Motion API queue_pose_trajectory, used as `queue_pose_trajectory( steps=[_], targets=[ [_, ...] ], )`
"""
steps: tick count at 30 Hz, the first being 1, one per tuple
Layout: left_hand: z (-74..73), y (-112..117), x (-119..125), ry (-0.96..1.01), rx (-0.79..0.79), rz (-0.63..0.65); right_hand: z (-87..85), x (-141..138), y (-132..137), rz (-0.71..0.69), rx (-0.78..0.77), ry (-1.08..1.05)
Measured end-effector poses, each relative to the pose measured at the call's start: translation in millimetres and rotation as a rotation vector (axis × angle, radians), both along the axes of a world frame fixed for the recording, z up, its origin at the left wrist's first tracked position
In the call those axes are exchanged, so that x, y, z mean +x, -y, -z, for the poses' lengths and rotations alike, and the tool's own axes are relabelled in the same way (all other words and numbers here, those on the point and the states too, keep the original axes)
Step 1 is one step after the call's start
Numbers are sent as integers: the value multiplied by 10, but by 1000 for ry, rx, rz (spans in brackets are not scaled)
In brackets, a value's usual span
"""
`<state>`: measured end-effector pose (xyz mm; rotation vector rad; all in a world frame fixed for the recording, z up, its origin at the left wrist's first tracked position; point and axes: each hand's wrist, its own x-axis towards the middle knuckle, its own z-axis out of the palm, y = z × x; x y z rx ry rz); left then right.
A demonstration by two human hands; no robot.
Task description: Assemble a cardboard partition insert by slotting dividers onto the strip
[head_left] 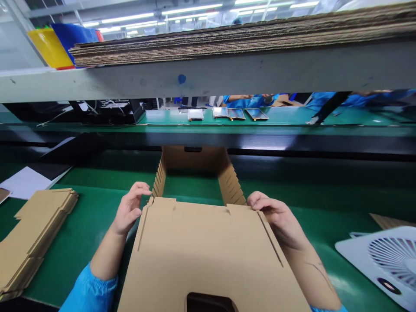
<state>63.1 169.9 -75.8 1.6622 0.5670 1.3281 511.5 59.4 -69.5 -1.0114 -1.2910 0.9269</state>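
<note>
A brown cardboard box blank (204,251) lies in front of me on the green table (87,225), its near panel flat with a dark handle cut-out at the bottom. Two slotted side walls (232,184) stand up beyond it around a bare patch of green. My left hand (130,208) is at the panel's far left corner, fingers curled and slightly apart, touching the left slotted wall. My right hand (276,216) rests on the panel's far right corner, fingers pressed on the cardboard edge.
A stack of flat cardboard blanks (32,234) lies at the left, white paper (26,182) behind it. A white fan (386,264) lies at the right. Overhead, a shelf (208,73) carries corrugated sheets (240,37). Several flat panels (227,113) lie on the far table, with blue-sleeved people behind.
</note>
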Motion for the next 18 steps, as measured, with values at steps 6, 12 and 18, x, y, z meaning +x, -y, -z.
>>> queue_pose_trajectory(
  steps=[6,12,18],
  targets=[
    [20,-41,22,-18,10,8,-5,-12,36,-68,-57,-60],
    [39,-34,30,-33,3,26,64,1,-16,-50,53,-69],
    [45,-51,17,-8,45,21,92,3,-47,-74,99,-87]
  ],
)
